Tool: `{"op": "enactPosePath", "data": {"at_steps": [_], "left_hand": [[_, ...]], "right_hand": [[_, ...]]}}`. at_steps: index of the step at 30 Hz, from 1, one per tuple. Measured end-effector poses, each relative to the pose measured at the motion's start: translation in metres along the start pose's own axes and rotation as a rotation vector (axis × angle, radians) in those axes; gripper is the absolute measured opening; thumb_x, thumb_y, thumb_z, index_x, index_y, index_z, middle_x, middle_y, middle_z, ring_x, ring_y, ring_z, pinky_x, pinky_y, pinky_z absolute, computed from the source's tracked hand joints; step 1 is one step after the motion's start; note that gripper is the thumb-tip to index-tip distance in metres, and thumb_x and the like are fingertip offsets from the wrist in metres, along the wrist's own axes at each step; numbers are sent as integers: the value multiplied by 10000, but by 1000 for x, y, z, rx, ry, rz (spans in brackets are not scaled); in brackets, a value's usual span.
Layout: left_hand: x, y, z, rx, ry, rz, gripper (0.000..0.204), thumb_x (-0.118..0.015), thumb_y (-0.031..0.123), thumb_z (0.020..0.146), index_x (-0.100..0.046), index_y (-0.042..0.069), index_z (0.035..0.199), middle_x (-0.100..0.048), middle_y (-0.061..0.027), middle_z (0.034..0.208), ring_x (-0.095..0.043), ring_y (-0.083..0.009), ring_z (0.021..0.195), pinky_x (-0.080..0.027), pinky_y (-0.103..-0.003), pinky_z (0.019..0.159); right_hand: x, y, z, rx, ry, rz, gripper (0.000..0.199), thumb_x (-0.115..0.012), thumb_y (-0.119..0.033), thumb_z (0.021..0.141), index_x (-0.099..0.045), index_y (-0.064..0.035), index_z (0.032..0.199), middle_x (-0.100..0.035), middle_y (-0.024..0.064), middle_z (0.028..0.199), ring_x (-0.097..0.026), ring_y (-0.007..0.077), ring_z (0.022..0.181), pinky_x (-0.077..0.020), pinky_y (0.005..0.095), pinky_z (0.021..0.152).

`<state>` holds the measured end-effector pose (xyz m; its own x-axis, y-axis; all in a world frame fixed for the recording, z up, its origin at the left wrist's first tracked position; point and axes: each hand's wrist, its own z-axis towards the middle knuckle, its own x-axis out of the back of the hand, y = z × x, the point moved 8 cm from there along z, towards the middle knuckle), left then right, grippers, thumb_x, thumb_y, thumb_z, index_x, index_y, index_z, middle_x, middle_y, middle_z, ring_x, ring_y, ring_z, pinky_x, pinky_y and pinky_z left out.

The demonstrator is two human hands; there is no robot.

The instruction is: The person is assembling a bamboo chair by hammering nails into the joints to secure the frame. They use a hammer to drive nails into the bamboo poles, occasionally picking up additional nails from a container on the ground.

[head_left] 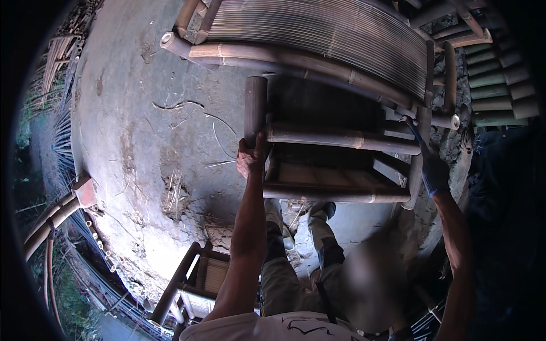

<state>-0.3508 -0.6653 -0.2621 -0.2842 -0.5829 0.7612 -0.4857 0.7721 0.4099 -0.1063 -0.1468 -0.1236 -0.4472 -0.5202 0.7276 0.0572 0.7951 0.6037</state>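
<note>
A dark bamboo chair frame (341, 138) stands tilted before me, with two thick cross poles and a darker panel between them. My left hand (250, 156), bare, is closed round the lower part of a thick upright bamboo post (256, 111) at the frame's left end. At the other end, my right hand (435, 170) wears a dark blue glove and is closed beside the frame's right post (419, 165). From it a thin dark-blue tool (416, 133) with a reddish tip points up to the left; its kind cannot be made out.
Beyond the frame lies a bamboo bench (318, 28) with a slatted top. Stacked bamboo poles (492, 91) are at the far right. A smaller bamboo chair (199, 273) stands near my left elbow. Loose bamboo strips (179, 106) lie on the concrete floor (125, 68).
</note>
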Motion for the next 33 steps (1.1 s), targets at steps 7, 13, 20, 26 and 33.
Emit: {"op": "enactPosePath", "data": {"at_steps": [7,13,20,26,33], "left_hand": [[-16,5,14,-35,-32,40,977,-522,869,709,-569,93,1301,-677,-216,1142,-628,-418,1096,-473,-526,910],[-35,-12,58,-225,-254,-304,921,-705,712,719,-580,-29,1252,-677,-237,1139,-646,-381,1085,-484,-464,929],[-36,-2,55,-232,-243,-208,836,-755,654,702,-625,-28,1166,-683,-240,1115,-648,-377,1076,-486,-469,924],[-32,-6,54,-173,-276,-133,845,-745,669,701,-610,12,1214,-676,-211,1161,-633,-378,1109,-484,-476,934],[-25,5,48,-210,-246,-152,840,-749,662,710,-598,6,1212,-685,-205,1135,-639,-384,1100,-493,-470,921]], "right_hand": [[-17,17,13,0,21,95,652,-547,-99,904,-353,-215,1516,-625,87,760,-659,215,582,-533,347,476],[23,11,0,67,142,163,695,-541,-39,894,-352,-288,1515,-611,95,774,-628,237,556,-519,367,482],[6,28,-3,84,-44,84,700,-563,-38,873,-384,-292,1500,-583,94,703,-625,254,549,-508,380,482],[-13,16,7,56,-145,108,640,-522,-60,895,-379,-221,1497,-621,121,697,-655,285,597,-522,419,505],[27,-27,-7,-142,-31,536,445,-462,-187,1010,-432,-117,1448,-657,176,737,-661,360,660,-510,486,556]]}}
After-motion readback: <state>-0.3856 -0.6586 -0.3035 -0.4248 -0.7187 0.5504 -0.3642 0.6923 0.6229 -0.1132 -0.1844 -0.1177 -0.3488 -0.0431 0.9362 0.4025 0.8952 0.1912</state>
